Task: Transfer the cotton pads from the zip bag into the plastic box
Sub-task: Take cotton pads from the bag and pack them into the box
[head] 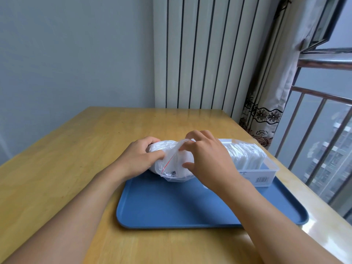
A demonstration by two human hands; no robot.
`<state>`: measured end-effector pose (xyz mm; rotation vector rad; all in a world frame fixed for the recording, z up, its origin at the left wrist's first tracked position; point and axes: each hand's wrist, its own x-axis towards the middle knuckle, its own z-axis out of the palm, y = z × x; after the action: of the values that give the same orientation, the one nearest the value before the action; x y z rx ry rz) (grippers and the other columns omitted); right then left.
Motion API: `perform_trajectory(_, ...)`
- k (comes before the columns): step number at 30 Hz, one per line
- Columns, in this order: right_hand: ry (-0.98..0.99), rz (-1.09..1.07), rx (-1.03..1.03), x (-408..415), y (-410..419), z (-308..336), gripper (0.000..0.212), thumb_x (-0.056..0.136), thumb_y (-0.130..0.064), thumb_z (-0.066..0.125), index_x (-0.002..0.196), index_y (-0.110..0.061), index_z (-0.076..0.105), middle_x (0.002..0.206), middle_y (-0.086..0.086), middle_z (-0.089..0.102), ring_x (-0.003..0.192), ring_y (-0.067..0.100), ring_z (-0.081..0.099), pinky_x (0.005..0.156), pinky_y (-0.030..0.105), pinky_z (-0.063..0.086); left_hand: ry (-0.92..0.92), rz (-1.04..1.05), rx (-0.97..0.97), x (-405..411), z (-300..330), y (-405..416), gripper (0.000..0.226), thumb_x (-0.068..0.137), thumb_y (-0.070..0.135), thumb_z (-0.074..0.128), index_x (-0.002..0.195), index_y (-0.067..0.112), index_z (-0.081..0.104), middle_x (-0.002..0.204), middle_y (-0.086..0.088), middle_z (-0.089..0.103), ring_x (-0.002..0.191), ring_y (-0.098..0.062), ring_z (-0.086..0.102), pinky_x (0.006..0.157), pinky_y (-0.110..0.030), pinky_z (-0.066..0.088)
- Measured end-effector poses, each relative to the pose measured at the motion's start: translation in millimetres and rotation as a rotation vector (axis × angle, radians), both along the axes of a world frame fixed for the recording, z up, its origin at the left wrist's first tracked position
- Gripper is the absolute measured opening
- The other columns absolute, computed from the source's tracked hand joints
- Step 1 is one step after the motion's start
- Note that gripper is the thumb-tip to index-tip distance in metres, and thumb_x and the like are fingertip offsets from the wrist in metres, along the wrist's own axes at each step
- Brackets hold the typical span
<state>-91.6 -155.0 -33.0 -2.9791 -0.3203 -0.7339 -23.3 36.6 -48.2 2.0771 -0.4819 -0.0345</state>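
A clear zip bag (172, 169) with a red seal line, stuffed with white cotton pads (164, 146), lies at the far edge of the blue tray (171, 206). My left hand (140, 158) grips the bag's left end, fingers curled over it. My right hand (204, 157) is at the bag's open mouth, fingers curled in among the pads and pinching the plastic. To the right stands the clear plastic box (266, 169), holding a row of white cotton pads (245, 155) set on edge.
The tray sits on a wooden table (57, 168) in a corner. A white radiator (200, 54) is behind, and a patterned curtain (262, 115) and window railing (314, 130) are to the right. The table's right edge lies close to the box.
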Motion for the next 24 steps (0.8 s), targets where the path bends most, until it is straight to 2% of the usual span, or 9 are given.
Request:
perform_trajectory(3,0.015,0.012,0.002,0.2,-0.7,0.5,0.032,0.080,-0.031,0.081,0.110,-0.029,0.071,0.128,-0.007,0.055,0.116,0.022,0.046,0.083,0.029,0.037,0.007,-0.005,0.002,-0.3,0.1,-0.7,0.063,0.049,0.057,0.054,0.105,0.032,0.068,0.100,0.009,0.072,0.093,-0.011,0.066,0.080,-0.028,0.052)
perform_trajectory(8,-0.051,0.029,0.028,-0.5,0.4,-0.6,0.054,0.078,-0.029,0.083,0.127,-0.031,0.061,0.130,-0.008,0.055,0.118,0.021,0.046,0.089,0.032,0.043,0.021,0.003,-0.005,2.5,-0.1,2.3,0.056,0.055,0.056,0.055,0.103,0.031,0.070,0.100,0.008,0.073,0.097,-0.016,0.067,0.088,-0.042,0.055)
perform_trajectory(11,-0.027,0.036,0.018,-0.7,1.4,-0.6,0.056,0.079,-0.030,0.082,0.130,-0.032,0.059,0.132,-0.009,0.054,0.119,0.021,0.045,0.089,0.032,0.043,0.034,-0.006,0.000,2.2,0.1,3.0,0.054,0.055,0.054,0.056,0.102,0.031,0.071,0.100,0.007,0.073,0.096,-0.017,0.068,0.089,-0.043,0.055)
perform_trajectory(13,-0.013,0.040,0.020,0.4,0.4,0.2,0.050,0.079,-0.030,0.082,0.126,-0.031,0.064,0.129,-0.009,0.056,0.117,0.021,0.046,0.087,0.032,0.042,0.031,-0.010,0.002,2.0,-0.2,2.4,0.054,0.054,0.054,0.057,0.102,0.032,0.070,0.099,0.007,0.073,0.096,-0.017,0.068,0.087,-0.041,0.055)
perform_trajectory(17,-0.058,0.065,0.056,3.7,-1.6,-1.1,0.028,0.076,-0.026,0.083,0.102,-0.025,0.074,0.120,-0.007,0.062,0.109,0.024,0.051,0.082,0.034,0.044,0.023,-0.001,0.005,3.8,-1.0,1.8,0.055,0.053,0.055,0.055,0.101,0.033,0.070,0.100,0.009,0.073,0.097,-0.015,0.067,0.086,-0.037,0.054)
perform_trajectory(19,-0.033,0.069,0.048,5.4,-2.2,-3.1,0.024,0.077,-0.028,0.082,0.099,-0.027,0.075,0.122,-0.007,0.061,0.109,0.023,0.050,0.082,0.035,0.045,0.021,-0.010,0.005,3.4,-0.9,1.5,0.056,0.052,0.055,0.056,0.102,0.033,0.069,0.100,0.009,0.073,0.096,-0.014,0.067,0.085,-0.035,0.054)
perform_trajectory(22,-0.025,0.099,0.038,5.2,-4.8,-4.1,0.012,0.080,-0.027,0.079,0.091,-0.028,0.075,0.124,-0.006,0.058,0.112,0.023,0.048,0.080,0.031,0.040,-0.015,-0.001,0.020,1.8,-2.0,0.2,0.054,0.056,0.051,0.058,0.105,0.031,0.068,0.099,0.009,0.072,0.093,-0.011,0.066,0.078,-0.026,0.052)
perform_trajectory(24,-0.036,0.145,0.043,3.4,-7.7,-3.1,0.006,0.079,-0.024,0.077,0.083,-0.026,0.073,0.126,-0.005,0.057,0.116,0.022,0.048,0.081,0.033,0.042,-0.077,0.067,0.042,2.6,-1.9,-0.1,0.048,0.063,0.044,0.058,0.108,0.028,0.066,0.097,0.012,0.070,0.091,-0.008,0.065,0.071,-0.019,0.048)
